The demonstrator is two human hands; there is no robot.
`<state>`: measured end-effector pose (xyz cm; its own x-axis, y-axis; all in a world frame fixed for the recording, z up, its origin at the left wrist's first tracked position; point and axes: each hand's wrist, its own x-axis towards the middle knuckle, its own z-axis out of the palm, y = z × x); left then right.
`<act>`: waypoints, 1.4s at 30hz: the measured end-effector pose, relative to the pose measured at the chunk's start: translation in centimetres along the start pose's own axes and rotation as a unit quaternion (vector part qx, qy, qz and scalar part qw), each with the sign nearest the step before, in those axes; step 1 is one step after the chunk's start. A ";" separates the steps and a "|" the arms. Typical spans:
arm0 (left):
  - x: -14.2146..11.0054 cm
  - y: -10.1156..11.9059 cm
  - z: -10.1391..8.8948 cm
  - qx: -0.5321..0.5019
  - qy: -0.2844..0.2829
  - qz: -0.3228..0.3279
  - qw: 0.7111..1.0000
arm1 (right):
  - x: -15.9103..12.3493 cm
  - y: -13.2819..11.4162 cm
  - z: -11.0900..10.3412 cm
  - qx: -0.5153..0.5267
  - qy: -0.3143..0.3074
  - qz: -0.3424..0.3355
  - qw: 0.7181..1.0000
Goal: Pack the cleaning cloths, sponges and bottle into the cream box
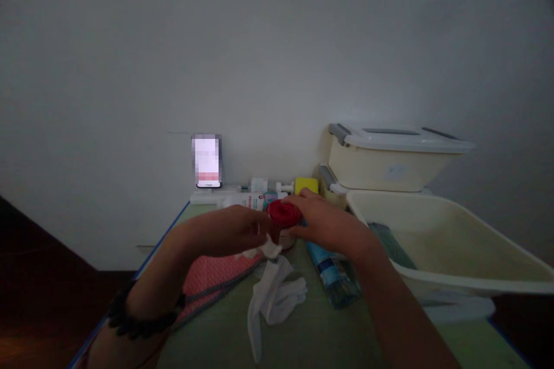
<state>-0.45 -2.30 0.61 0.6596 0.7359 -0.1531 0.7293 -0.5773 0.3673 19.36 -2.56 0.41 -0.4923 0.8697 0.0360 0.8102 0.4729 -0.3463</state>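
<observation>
A right hand (322,220), thumb and fingers apart, touches a red-topped jar (284,214) at the far middle of a green table (212,337), the left hand (238,228) curving at its left, grip unclear, before a grey wall (277,57).

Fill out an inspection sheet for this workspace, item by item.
Surface: green tabletop with blue edging.
Things in hand: red round item between the hands; its contents can't be told.
Clutter: crumpled white cloth nearest the wearer; pink cloth with dark edging, partly behind the left arm; blue bottle lying by the right arm; yellow item at the back; cream basin on the right, a green item inside.
Hands: left hand at the red item's left, right hand at its right; firmness of grip unclear.
Cables: nothing seen.
Surroundings: pale wall behind, phone upright near it, lidded bin behind the basin.
</observation>
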 end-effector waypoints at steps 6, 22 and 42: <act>2.8 1.3 3.5 0.048 -0.104 -0.021 0.993 | -0.1 0.3 0.2 -0.035 -0.022 0.019 0.999; 2.1 -0.5 1.7 0.005 -0.034 0.017 0.999 | -0.3 0.7 0.2 -0.036 -0.028 0.038 0.998; 1.2 -1.0 -0.1 -0.211 0.168 0.071 0.960 | -0.6 -0.9 -1.4 0.144 0.139 -0.069 0.977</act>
<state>-0.47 -0.80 0.18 0.5994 0.7738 0.2050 0.4510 -0.5380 0.7121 19.36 -3.33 1.97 -0.4517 0.8244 0.3411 0.5994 0.5636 -0.5684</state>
